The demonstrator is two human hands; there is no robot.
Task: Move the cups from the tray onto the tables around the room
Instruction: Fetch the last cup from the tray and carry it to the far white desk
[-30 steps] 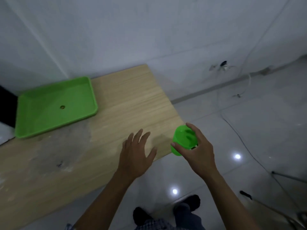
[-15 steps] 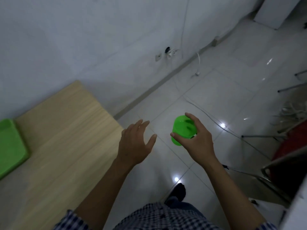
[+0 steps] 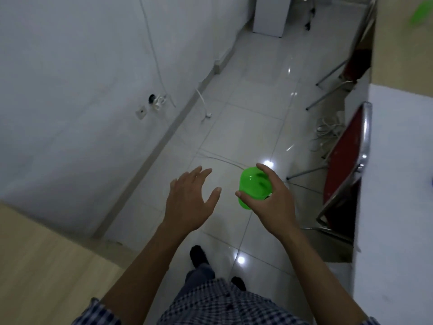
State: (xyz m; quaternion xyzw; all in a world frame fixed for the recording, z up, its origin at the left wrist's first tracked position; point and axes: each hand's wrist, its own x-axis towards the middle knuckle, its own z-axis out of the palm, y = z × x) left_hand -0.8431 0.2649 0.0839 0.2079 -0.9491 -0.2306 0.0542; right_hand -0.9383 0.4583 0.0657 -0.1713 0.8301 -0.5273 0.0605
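A bright green plastic cup (image 3: 253,186) is held over the tiled floor, its opening turned toward me. My right hand (image 3: 274,202) grips it from the right side with fingers and thumb around its rim. My left hand (image 3: 189,202) hovers just left of the cup with fingers spread and holds nothing. The green tray is out of view. A blurred green object (image 3: 423,10) shows at the top right on a wooden surface.
The wooden table (image 3: 42,273) fills the lower left corner. A white table (image 3: 398,207) stands at the right, with a red folding chair (image 3: 346,165) beside it. A cable (image 3: 206,106) runs from a wall socket along the floor. A white cabinet (image 3: 271,15) stands far ahead.
My view has swung right, away from the wooden table and the green tray, toward the open floor and the white table. My right hand still holds the cup; both hands keep their pose.
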